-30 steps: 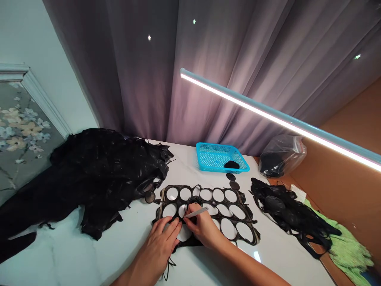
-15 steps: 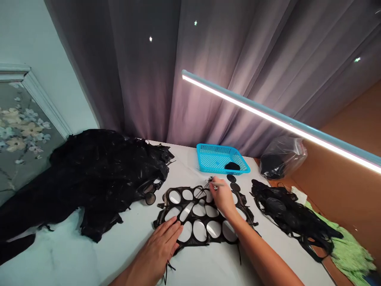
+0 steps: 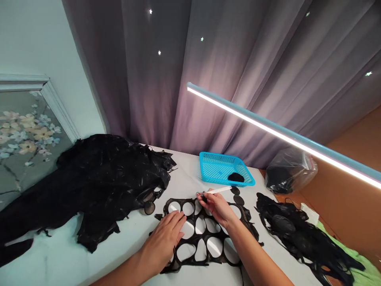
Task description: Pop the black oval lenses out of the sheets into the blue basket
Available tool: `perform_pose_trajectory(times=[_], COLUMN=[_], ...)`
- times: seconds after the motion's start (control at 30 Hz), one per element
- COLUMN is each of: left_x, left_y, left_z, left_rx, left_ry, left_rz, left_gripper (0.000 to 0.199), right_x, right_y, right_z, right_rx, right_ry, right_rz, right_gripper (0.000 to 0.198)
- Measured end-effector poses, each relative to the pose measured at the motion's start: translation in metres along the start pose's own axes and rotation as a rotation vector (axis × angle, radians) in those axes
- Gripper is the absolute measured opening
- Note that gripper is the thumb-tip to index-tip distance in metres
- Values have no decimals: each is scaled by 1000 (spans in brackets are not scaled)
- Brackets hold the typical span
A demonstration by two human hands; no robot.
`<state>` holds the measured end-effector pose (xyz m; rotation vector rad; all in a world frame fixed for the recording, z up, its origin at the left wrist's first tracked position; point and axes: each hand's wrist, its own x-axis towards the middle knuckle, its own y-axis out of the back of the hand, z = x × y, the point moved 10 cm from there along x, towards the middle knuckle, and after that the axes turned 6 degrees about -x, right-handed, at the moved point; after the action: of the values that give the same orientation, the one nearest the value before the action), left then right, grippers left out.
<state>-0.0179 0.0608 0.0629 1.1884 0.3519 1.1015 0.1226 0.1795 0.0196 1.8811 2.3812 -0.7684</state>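
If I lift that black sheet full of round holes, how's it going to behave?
The black sheet would probably flop, since its narrow bands look wavy and some holes are warped. It's likely light for its size, being mostly openings. Its ragged edges might snag.

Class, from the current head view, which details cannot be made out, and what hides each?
All in the head view:
Sheet: parts are hidden by the left hand and right hand.
White stick: its tip is too small to make out among the fingers.
Painting: cut off by the left edge.
Green cloth: cut off by the right edge, partly covered by black straps.
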Motion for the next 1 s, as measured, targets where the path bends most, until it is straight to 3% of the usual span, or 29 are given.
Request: perform_pose_trajectory(times=[0.1, 0.17, 0.3, 0.47, 0.67, 0.8, 0.9, 0.97, 1.0], left_x=[-2, -5, -10, -11, -9, -10, -11, -11, -12], left_y=[-19, -25, -28, -27, -26, -28, -28, -27, -26], left_z=[-9, -11, -12, -9, -8, -9, -8, -9, -10], left_rx=[86, 121, 161, 171, 172, 181, 172, 154, 147], left_ry=[-17, -23, -18, -31, -41, -53, -68, -64, -62], left_rz=[-4, 1, 2, 6, -46, -53, -39, -24, -19], left_gripper=[41, 41, 45, 46, 46, 46, 46, 46, 46], right_x=[-7, -14, -30, -36, -36, -43, -50, -46, -41], right_y=[-28, -40, -52, -51, -53, -63, -81, -76, -65], right_z=[11, 15, 12, 11, 12, 18, 20, 6, -8], right_rx=[-151, -404, -895, -1010, -1055, -1296, -1539, -1593, -1589], right_ry=[47, 145, 386, 472, 533, 644, 795, 847, 844], right_rz=[-138, -182, -138, -68, -83, -38, -100, -78, 1], right_gripper=[27, 22, 10, 12, 12, 18, 19, 18, 18])
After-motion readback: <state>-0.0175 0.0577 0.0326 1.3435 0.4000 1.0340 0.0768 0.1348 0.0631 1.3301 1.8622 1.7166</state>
